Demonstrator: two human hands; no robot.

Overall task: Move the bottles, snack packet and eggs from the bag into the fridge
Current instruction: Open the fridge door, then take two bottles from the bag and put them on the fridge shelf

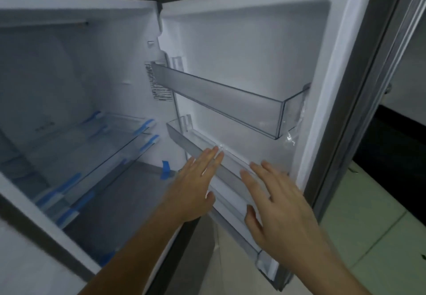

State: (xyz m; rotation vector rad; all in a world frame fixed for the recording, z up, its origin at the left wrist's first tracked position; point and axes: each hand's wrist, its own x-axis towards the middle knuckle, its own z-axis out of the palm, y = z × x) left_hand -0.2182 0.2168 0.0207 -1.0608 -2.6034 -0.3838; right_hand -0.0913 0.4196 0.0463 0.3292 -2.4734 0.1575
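The fridge stands open, its door swung out to the right. My left hand and my right hand are both held out with straight fingers in front of the lower door bin. Neither hand holds anything. Whether the fingertips touch the bin's front wall I cannot tell. The door bins hold nothing. No bottles, snack packet, eggs or bag are in view.
An upper clear door bin is fixed above the lower one. Inside the fridge are glass shelves with blue tape strips on their edges. Pale floor tiles lie to the right, with a dark cabinet behind.
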